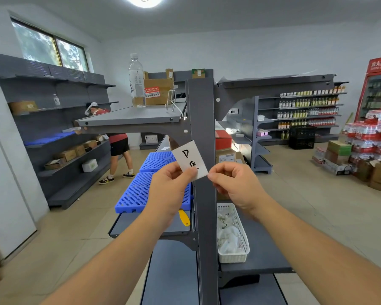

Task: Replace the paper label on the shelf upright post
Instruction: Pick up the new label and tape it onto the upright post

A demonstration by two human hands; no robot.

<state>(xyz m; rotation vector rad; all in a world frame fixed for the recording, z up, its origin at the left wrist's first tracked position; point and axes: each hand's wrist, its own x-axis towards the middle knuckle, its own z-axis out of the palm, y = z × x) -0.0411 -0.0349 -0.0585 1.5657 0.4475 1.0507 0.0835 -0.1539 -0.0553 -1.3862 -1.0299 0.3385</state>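
A white paper label (190,158) with black handwritten marks is held in front of the dark grey shelf upright post (202,119). My left hand (171,188) pinches the label's lower edge between thumb and forefinger. My right hand (233,183) pinches its lower right corner. The label is tilted and overlaps the post's left edge; I cannot tell whether it touches the post. The post's face above the label is bare.
A white basket (242,241) of crumpled paper sits on the shelf right of the post. Blue plastic grids (141,192) and a yellow tool (183,217) lie on the left shelf. A water bottle (136,82) stands on the top shelf. Another person (117,146) bends at the left wall shelves.
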